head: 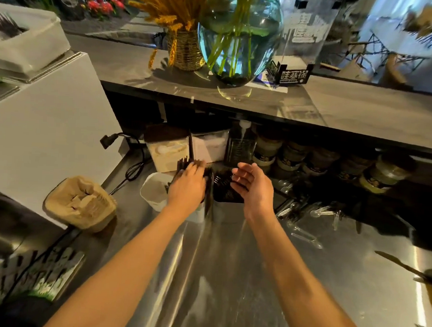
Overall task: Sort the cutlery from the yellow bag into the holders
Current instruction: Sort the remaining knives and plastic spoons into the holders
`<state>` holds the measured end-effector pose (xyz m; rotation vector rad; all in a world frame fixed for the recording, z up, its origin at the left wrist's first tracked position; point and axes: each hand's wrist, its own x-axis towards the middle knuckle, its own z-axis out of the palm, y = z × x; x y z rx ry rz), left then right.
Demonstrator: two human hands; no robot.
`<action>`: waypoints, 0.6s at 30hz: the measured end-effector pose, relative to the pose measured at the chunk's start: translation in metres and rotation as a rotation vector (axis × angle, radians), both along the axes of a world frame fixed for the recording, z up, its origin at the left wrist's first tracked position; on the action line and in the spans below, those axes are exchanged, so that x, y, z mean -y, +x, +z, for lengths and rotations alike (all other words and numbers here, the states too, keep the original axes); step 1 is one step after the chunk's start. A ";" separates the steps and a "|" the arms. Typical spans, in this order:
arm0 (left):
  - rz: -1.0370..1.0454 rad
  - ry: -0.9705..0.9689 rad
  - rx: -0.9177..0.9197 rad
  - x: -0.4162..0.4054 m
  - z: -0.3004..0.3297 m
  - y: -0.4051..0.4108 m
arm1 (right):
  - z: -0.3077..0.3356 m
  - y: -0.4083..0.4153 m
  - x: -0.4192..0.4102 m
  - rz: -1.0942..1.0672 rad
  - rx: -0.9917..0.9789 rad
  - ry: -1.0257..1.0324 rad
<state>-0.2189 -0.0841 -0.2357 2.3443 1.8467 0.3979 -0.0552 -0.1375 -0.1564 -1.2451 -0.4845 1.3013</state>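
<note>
Forks point(185, 164) sit gripped in my left hand point(187, 187) over the holders point(227, 196), right hand point(252, 184) beside them, fingers spread empty.

Warm indoor light, moderately bright. Streaky glare on steel surface point(224, 276). Deep shadow under upper shelf point(337, 112); jars there barely legible. Motion blur throughout, worst at hands and right edge. Wide-angle bending at borders. Daylight perhaps from top right.
</note>
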 end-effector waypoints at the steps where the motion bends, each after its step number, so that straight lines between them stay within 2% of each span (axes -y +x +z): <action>1: -0.006 0.013 0.028 0.001 0.005 0.000 | 0.000 0.006 0.002 -0.007 -0.007 0.000; 5: -0.020 0.049 0.305 0.009 0.026 0.028 | 0.002 0.036 0.009 -0.018 -0.040 0.014; 11: -0.024 0.005 0.717 0.047 0.050 0.124 | -0.001 0.109 0.026 -0.083 0.005 0.020; 14: -0.018 -0.094 0.742 0.057 0.047 0.175 | -0.017 0.159 0.033 -0.143 0.121 -0.007; 18: -0.012 -0.336 0.632 0.060 0.016 0.236 | -0.059 0.231 0.037 -0.188 0.301 -0.080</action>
